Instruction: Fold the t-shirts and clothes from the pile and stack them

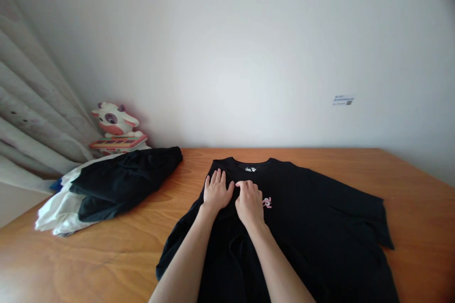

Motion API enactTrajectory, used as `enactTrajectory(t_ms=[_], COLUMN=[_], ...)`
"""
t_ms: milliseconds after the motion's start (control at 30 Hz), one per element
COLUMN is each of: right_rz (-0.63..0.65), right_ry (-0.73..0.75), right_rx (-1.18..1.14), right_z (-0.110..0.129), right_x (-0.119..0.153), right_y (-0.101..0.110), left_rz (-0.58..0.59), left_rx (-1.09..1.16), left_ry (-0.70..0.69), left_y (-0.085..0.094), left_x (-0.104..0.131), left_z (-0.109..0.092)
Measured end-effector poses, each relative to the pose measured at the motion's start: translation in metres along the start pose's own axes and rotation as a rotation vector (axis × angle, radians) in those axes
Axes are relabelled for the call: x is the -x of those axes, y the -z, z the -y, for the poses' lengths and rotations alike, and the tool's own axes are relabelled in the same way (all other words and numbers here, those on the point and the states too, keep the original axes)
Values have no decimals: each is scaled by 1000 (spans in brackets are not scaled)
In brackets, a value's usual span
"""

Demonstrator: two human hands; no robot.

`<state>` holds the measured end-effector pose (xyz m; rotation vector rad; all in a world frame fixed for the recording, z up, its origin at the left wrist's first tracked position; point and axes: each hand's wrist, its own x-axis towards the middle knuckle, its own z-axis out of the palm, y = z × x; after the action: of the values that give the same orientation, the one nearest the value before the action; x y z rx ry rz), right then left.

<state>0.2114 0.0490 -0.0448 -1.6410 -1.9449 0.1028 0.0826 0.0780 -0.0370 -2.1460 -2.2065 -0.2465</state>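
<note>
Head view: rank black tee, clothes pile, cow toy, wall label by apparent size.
1. black tee, nearest the camera, so partly inflated
2. clothes pile
3. cow toy, farther back
4. wall label, smallest

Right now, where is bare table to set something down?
Bare table lies right of the black shirt, and between shirt and clothes pile. The far left corner is crowded by the pile and toy.

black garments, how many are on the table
2: a black t-shirt spread flat under both hands, and a black garment atop the clothes pile at left. More may be hidden in the pile.
</note>
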Motion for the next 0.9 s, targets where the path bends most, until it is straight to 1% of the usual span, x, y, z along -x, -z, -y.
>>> enactTrajectory(t_ms=[100, 267, 367, 500, 600, 733, 833, 900], right_rz=[14, 34, 42, 45, 51, 59, 68, 76], right_ry=[9, -1, -10, -35, -45, -60, -61, -35], right_rx=[-7, -24, -37, -49, -58, -65, -62, -61], right_z=[1, 12, 18, 20, 18, 17, 18, 18], right_x=[4, 12, 15, 16, 15, 13, 13, 14], right_y=[0, 0, 0, 1, 1, 2, 2, 4], left_rz=[-5, 11, 37, 94, 68, 36, 13, 9], left_rx=[-1, 14, 57, 148, 103, 24, 25, 24], left_ry=[-5, -7, 58, 184, 153, 61, 55, 66], left_y=[2, 5, 8, 13, 13, 10, 9, 8], left_x=[6, 15, 14, 7, 7, 12, 12, 10], left_z=[3, 17, 17, 5, -1, 4, 8, 9])
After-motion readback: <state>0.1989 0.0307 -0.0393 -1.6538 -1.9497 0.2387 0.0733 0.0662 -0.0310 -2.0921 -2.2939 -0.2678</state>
